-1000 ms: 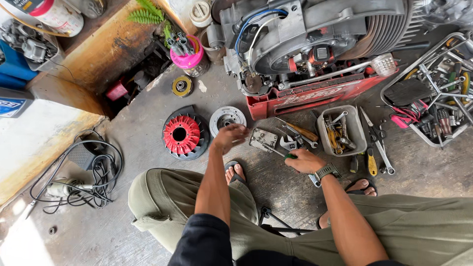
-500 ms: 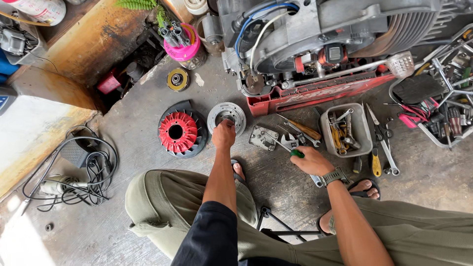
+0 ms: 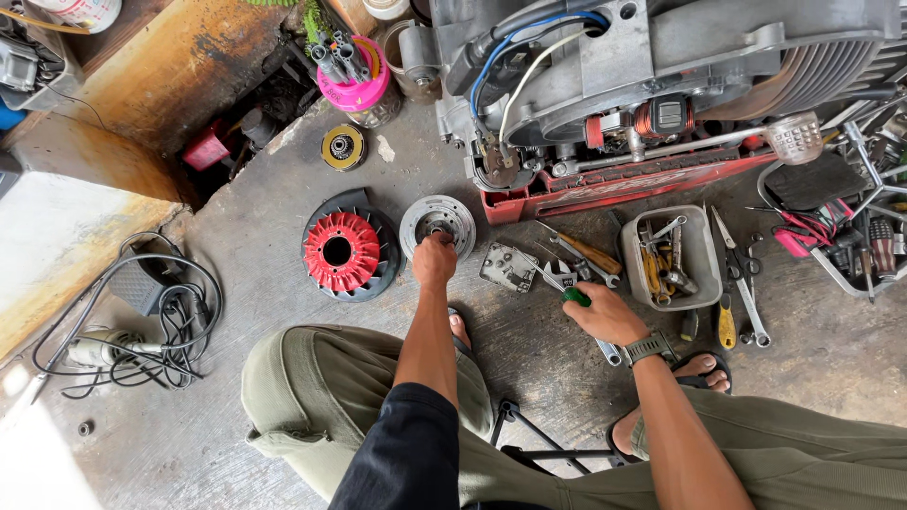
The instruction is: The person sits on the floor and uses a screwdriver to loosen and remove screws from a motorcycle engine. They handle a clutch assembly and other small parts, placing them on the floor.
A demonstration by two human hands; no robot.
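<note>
My left hand (image 3: 434,260) reaches forward onto the near edge of a round silver metal disc (image 3: 438,218) lying on the concrete floor; whether it grips it I cannot tell. Just left of the disc lies a red finned fan wheel (image 3: 338,250) in a black ring. My right hand (image 3: 605,315) rests on the floor, closed around a green-handled tool (image 3: 574,297). A flat grey metal plate (image 3: 507,266) and a wrench (image 3: 559,275) lie between my two hands.
A large engine (image 3: 661,66) sits on a red crate (image 3: 624,184) ahead. A grey tray of tools (image 3: 671,257) stands at right, with loose screwdrivers and wrenches (image 3: 742,293) beside it. A pink cup of parts (image 3: 354,80) is behind, and a cabled power tool (image 3: 142,326) at left.
My left hand has moved forward from above the floor onto the silver disc. My right hand stayed on the green-handled tool. The camera leaned closer.
</note>
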